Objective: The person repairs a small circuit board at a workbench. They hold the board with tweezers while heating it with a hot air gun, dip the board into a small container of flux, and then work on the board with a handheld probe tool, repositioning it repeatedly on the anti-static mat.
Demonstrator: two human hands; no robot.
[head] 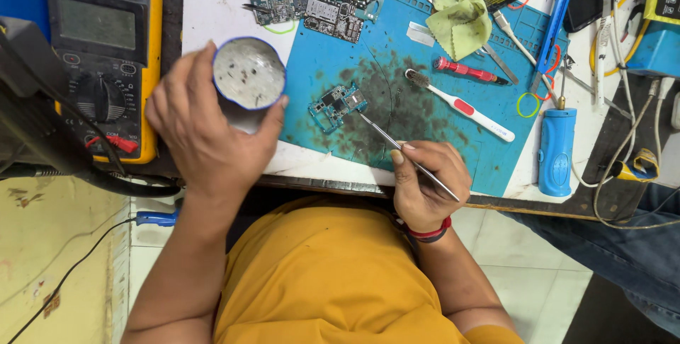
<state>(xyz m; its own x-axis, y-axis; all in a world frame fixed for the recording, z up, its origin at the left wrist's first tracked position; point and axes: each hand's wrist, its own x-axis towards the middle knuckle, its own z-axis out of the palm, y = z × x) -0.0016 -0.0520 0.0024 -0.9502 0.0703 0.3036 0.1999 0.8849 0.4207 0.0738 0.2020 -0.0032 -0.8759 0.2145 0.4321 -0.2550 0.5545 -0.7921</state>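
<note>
While the left hand [202, 128] clamps a small round tin [248, 73], the right hand [425, 185] pinches tweezers [407, 156] at a light, fragile circuit board [337, 105], probably best gripped by its edges

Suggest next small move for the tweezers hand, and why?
Probably lift the tweezers tip off the small circuit board and carry it to the round tin. The right hand holds the tweezers with the tip at the board's edge, while the left hand holds the open tin tilted beside it.
</note>
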